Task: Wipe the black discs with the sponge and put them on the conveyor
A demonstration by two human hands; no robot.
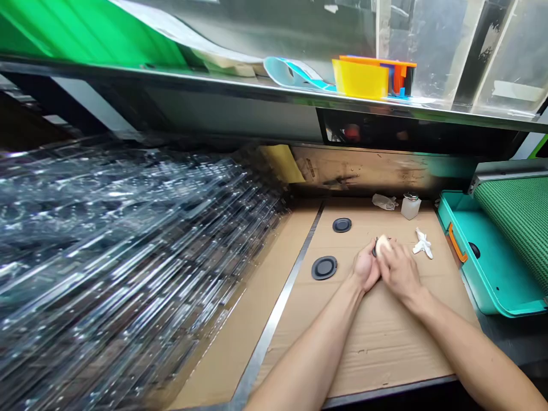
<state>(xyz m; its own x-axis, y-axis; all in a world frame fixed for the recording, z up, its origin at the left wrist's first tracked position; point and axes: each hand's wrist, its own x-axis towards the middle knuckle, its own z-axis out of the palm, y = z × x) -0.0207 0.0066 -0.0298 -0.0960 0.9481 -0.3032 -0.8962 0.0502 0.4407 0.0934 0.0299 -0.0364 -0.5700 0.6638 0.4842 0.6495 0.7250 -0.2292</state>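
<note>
My left hand (366, 266) is closed around a dark piece (375, 247), most of which my fingers hide; it looks like the round black discs nearby. My right hand (401, 273) pinches a small cream-coloured pad (382, 245) and presses it against that piece. Both hands meet above the cardboard sheet (368, 337). To their left lies one black oval disc (324, 268) with a raised ring, and a second black disc (342, 225) lies farther back. A crumpled white cloth (423, 244) rests to the right of my hands.
Stacked clear plastic trays (141, 257) fill the left side. A small translucent bottle (411, 206) with a metal top stands at the back beside a crumpled clear bag (384, 201). On the right are a teal bin (479, 279) and a green conveyor belt (518, 211). A yellow container (362, 80) sits on the ledge above.
</note>
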